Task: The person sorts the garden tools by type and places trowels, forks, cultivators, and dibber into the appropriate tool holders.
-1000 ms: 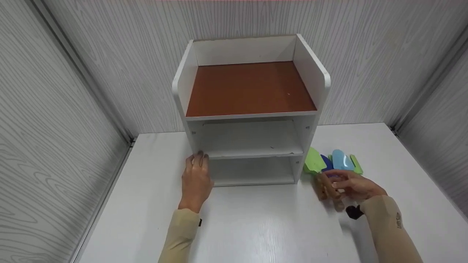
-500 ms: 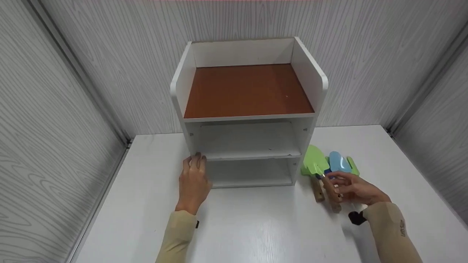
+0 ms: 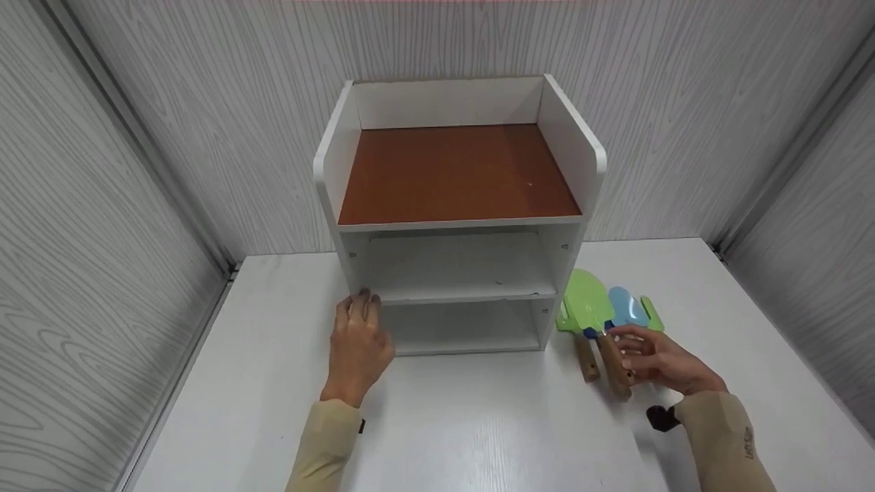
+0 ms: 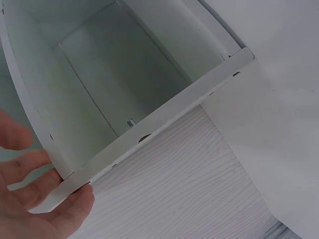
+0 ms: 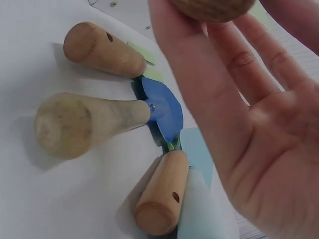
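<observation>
A small white shelf (image 3: 451, 299) with a brown top board stands at the back. My left hand (image 3: 359, 352) grips the front edge of its left side panel, near the middle board. In the left wrist view the fingers (image 4: 75, 211) lie on both sides of that edge. To the right of the shelf, my right hand (image 3: 673, 362) holds a green trowel (image 3: 588, 297) by its wooden handle, blade pointing away. Close up in the right wrist view, the handle's end (image 5: 214, 6) shows between thumb and fingers. Below it lie a blue trowel (image 5: 167, 109) and several other handles.
Another wooden handle (image 3: 586, 359) lies beside the held one. A light blue blade (image 3: 625, 306) and a green piece (image 3: 651, 314) lie just behind the right hand. Wood-grained panels (image 3: 683, 123) enclose the white table (image 3: 465, 424) at the back and sides.
The right hand has drawn the green trowel up slightly from the other tools, and more of its blade shows. The left hand stays on the shelf. The head view has shifted slightly.
</observation>
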